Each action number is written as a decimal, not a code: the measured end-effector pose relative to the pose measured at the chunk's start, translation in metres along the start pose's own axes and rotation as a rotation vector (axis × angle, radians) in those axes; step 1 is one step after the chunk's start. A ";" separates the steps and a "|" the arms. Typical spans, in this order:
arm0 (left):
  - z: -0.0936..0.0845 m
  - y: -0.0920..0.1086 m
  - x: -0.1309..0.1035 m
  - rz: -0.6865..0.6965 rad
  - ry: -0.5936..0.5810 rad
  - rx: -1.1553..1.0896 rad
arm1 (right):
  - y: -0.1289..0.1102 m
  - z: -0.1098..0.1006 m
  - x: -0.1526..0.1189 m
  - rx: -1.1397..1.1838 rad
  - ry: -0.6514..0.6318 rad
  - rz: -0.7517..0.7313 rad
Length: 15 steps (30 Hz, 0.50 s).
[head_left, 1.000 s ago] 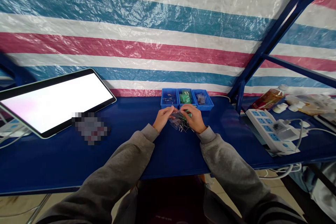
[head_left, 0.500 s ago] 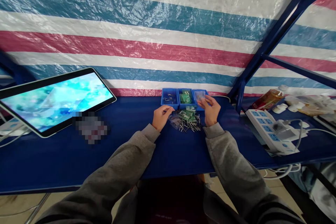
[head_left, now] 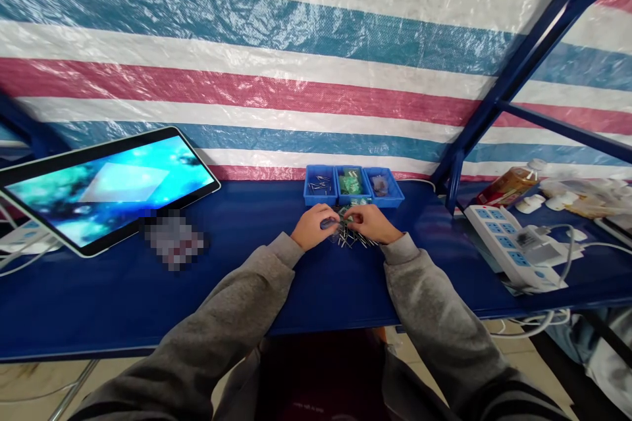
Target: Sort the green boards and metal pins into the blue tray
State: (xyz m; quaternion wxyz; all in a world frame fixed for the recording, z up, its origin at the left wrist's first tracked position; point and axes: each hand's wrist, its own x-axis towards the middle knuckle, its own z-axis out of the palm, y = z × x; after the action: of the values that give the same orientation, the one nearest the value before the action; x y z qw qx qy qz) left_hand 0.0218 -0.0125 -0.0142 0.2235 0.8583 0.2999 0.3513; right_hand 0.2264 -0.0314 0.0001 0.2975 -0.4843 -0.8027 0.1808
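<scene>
Three blue bins stand side by side at the back of the table. The left bin (head_left: 312, 200) has dark and silver screws, the middle bin (head_left: 353, 200) green packets, and the right bin (head_left: 395, 201) clear packets. In front of them lies a loose pile of screws (head_left: 351, 238) with some packets. My left hand (head_left: 314, 226) is closed at the pile's left edge, its fingertips on a small clear packet. My right hand (head_left: 371, 223) is over the pile, fingers pinched together close to the left fingertips; what they hold is too small to name.
A tilted screen (head_left: 113, 191) stands at the left on the blue table (head_left: 237, 210), a blurred patch beside it. A white power strip (head_left: 513, 247), a bottle (head_left: 511, 183) and plastic bags are at the right. Striped sheeting hangs behind.
My right hand has left the right bin and come down to the pile, and the clear packet it held now lies in that bin. My left hand has moved slightly right.
</scene>
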 end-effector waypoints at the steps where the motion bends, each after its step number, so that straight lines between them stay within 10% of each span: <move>1: 0.000 0.000 0.000 0.022 -0.049 0.016 | 0.000 0.002 0.000 -0.024 -0.040 -0.004; 15: 0.008 -0.010 -0.003 0.221 -0.252 0.203 | 0.002 0.004 0.001 -0.076 0.112 0.027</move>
State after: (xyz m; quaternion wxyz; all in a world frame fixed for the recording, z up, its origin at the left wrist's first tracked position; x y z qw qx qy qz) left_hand 0.0224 -0.0088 -0.0273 0.1317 0.9414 0.2071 0.2314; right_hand 0.2243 -0.0299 -0.0038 0.3209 -0.5155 -0.7843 0.1268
